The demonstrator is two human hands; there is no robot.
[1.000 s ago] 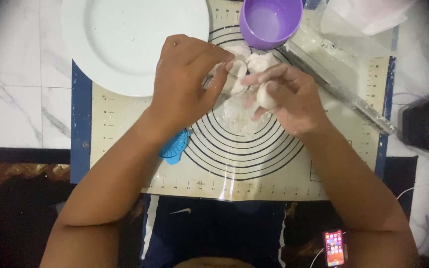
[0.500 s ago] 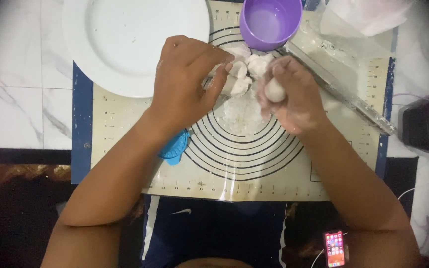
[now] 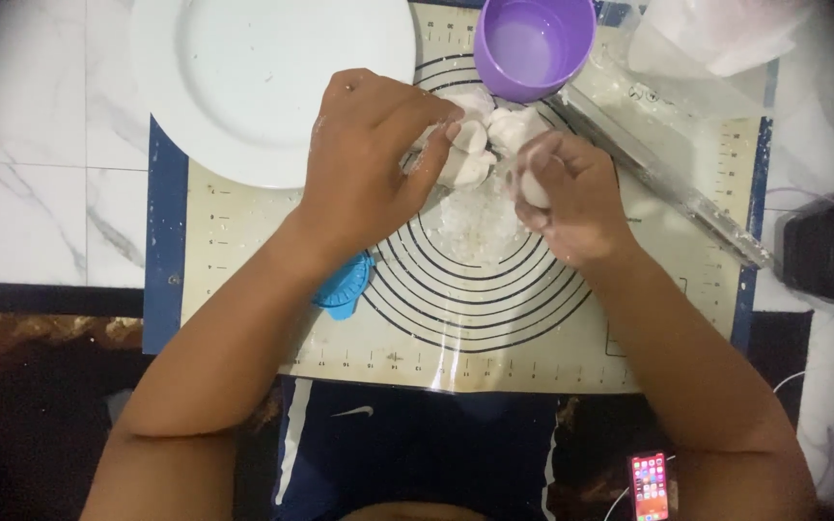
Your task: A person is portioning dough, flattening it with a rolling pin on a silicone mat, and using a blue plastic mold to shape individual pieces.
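Your left hand (image 3: 364, 159) pinches the soft white dough pieces (image 3: 470, 154) near the far edge of the cream silicone baking mat (image 3: 243, 270); your right hand (image 3: 571, 198) clenches one small white dough ball (image 3: 533, 188) just beside them.

The floor (image 3: 41, 145) is white marble tile with thin grey lines; lower down it turns dark brown (image 3: 31, 405); a phone (image 3: 650, 485) with a lit screen lies there; a black box (image 3: 827, 246) sits at the right; the light is soft.
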